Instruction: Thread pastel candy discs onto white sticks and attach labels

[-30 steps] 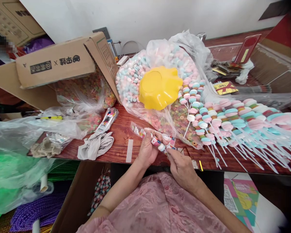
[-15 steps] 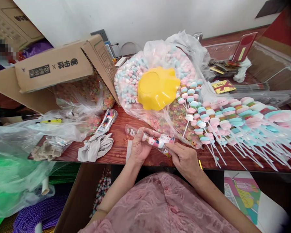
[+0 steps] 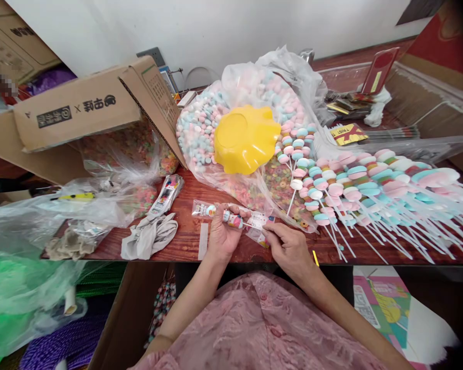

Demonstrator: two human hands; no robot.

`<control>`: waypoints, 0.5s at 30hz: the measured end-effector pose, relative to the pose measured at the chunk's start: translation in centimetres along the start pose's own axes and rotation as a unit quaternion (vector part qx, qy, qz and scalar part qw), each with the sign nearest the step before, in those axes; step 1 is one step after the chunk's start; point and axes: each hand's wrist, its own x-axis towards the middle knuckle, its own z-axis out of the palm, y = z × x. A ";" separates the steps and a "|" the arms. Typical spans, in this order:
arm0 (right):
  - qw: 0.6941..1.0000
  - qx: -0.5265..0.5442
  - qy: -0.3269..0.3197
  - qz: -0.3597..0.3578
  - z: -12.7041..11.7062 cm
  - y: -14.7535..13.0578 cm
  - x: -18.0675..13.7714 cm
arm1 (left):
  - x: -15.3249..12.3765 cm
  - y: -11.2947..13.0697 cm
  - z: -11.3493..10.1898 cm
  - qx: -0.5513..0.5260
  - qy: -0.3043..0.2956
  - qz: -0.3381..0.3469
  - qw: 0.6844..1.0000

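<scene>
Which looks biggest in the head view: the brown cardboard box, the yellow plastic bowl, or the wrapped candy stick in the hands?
1. Brown cardboard box
2. Yellow plastic bowl
3. Wrapped candy stick

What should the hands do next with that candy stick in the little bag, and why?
Probably push the candy skewer a little deeper into the clear sleeve. The left hand grips the sleeve around the candies, while the right hand pinches the stick end, and the sleeve's closed tip looks unfilled.

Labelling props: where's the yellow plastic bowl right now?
Head view, centre: the wavy-edged yellow plastic bowl sits upside down on the clear bag of pastel candies, right of the cardboard box.
</scene>
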 end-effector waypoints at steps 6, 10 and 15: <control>0.997 -0.042 -0.057 -0.020 -0.3 1.0 -1.3 | -0.3 -1.1 -0.8 0.075 -0.048 -0.027 0.996; 0.984 -0.148 0.006 -0.101 -1.2 1.0 -1.2 | -0.4 -1.6 -1.3 0.103 -0.037 -0.070 0.991; 0.946 -0.261 0.045 -0.188 -2.5 0.5 -0.4 | -0.4 -1.6 -1.9 0.106 0.002 -0.065 0.992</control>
